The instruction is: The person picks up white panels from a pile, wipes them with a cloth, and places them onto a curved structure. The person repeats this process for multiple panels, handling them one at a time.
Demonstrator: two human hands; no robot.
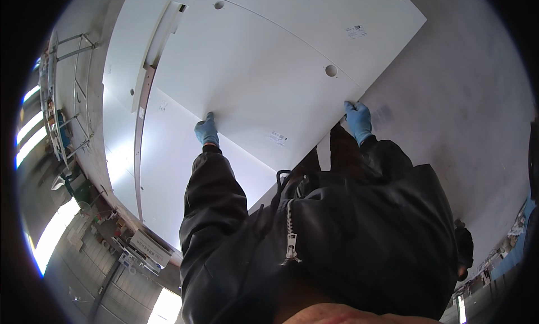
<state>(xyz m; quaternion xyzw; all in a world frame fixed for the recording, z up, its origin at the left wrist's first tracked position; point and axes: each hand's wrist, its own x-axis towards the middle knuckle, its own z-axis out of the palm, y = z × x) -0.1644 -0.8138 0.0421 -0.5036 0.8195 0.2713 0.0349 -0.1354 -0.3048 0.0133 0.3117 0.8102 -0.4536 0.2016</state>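
Observation:
A large flat white panel [252, 71] with a round hole and a small printed label lies before me. My left hand [208, 131], in a blue glove, is closed on its left edge, thumb on top and the other fingers mostly hidden. On the right edge, close to a corner, my right hand [359, 121] grips the same panel, also in a blue glove. A second white panel [359, 49] lies along its far side, divided from it by a thin line. Whether the two are joined I cannot tell.
Beneath and to the left are more white panels [174, 139], with a long narrow strip [142, 111] running across them. Grey floor [438, 105] stretches to the right. A metal frame rack [78, 94] and a white carton [149, 248] stand at the left. Another person [463, 245] is partly visible at lower right.

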